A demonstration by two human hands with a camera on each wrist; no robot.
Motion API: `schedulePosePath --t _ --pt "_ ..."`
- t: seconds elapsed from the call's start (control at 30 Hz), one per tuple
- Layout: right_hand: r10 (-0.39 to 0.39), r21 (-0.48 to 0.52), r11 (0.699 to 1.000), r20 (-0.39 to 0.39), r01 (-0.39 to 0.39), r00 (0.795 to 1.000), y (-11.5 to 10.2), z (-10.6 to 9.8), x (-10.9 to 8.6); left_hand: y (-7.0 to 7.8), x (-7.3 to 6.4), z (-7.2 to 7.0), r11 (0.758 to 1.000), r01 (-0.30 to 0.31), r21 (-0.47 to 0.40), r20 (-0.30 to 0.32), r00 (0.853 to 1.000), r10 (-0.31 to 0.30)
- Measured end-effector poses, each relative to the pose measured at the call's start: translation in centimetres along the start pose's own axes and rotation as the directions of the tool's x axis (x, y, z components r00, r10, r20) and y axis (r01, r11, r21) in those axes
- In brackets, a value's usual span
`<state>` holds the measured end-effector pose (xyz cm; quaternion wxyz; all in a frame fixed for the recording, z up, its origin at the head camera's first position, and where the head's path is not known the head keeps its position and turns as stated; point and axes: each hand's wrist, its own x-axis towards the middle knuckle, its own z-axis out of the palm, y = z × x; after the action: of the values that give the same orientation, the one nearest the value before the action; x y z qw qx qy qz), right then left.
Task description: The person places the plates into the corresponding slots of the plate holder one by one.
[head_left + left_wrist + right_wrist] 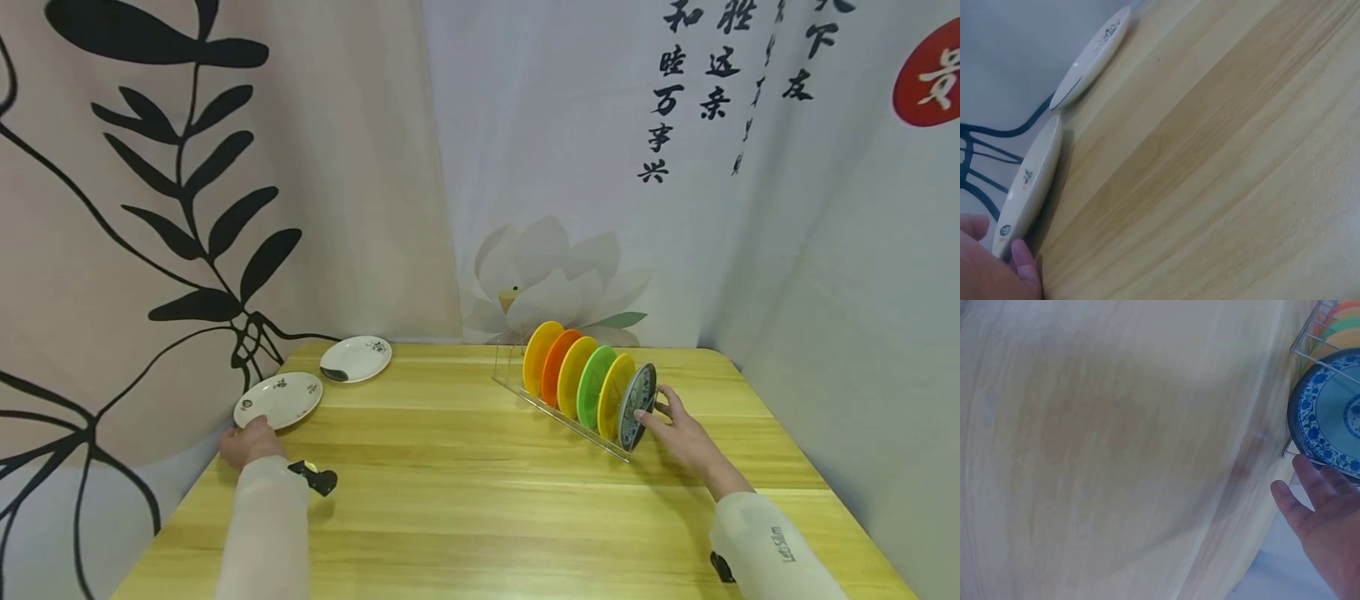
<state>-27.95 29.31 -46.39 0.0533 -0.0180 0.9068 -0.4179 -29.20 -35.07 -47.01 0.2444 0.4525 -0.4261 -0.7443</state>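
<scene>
"What's the left hand doing?"

"It's pinching the near rim of a white floral plate by the surface's left edge. A second white plate is lying just beyond."

"And the right hand?"

"Its fingers are lying loosely spread at the rim of the blue-and-white plate, which is standing at the wire rack's right end. I can't tell whether they're pressing."

"How will they handle?"

"I'm guessing stiff, fairly light, slick and breakable. I'd be pinching the flat one's rim, thumb above; the standing one, both faces near its edge."
</scene>
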Motion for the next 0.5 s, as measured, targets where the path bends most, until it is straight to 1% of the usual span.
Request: schedulePosePath --t 0.17,0.37,0.43,0.5 --pt "-0.003 -0.005 1.000 -0.005 0.003 1.000 0.02 0.04 0.05 -0.19 0.16 0.44 1.000 -0.006 -0.013 0.001 1.000 0.007" --pt "-0.001 -0.003 1.000 -0.001 0.001 1.000 0.03 0.06 0.05 -0.33 0.29 0.62 0.994 0.004 -0.106 0.012 1.000 -0.003" --pt "0.001 -0.004 1.000 0.000 -0.001 1.000 0.00 0.06 0.02 -0.36 0.26 0.61 0.994 -0.004 -0.114 0.012 1.000 0.006" --pt "0.002 -0.008 1.000 -0.002 -0.002 1.000 -0.02 0.04 -0.01 -0.44 0.27 0.58 0.995 -0.026 -0.098 0.009 1.000 0.027"
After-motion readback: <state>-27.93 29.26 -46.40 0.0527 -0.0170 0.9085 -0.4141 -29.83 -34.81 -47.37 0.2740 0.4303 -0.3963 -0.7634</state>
